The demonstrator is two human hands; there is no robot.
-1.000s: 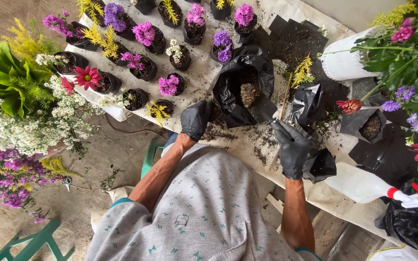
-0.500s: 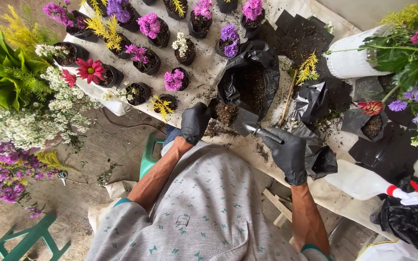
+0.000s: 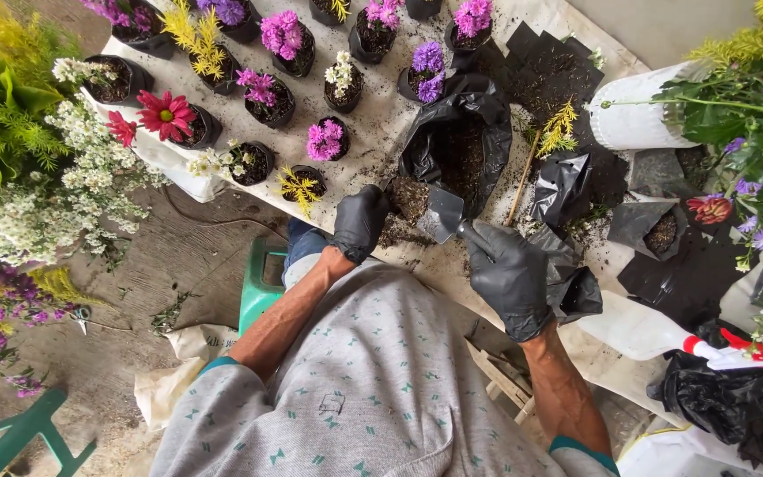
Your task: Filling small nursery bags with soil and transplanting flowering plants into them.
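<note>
Both my hands wear black gloves. My left hand [image 3: 359,221] grips a small black pot bag [image 3: 408,196] filled with soil at the table's near edge. My right hand [image 3: 507,276] holds a small metal trowel [image 3: 445,214], its blade tilted beside that pot bag. Just behind them lies a large black soil bag [image 3: 461,132], open, with dark soil inside. Loose soil is scattered on the pale cloth [image 3: 373,132] around the pot bag.
Several small black pots with pink, purple, yellow and red flowers [image 3: 258,88] stand on the cloth to the left. Empty black bags [image 3: 567,185], a white container [image 3: 638,119], a spray bottle [image 3: 655,331] and cut flowers [image 3: 752,97] lie right. A green stool [image 3: 258,283] stands below.
My right hand has brought the trowel from the big soil bag down to the small pot bag in my left hand. The camera has shifted slightly.
</note>
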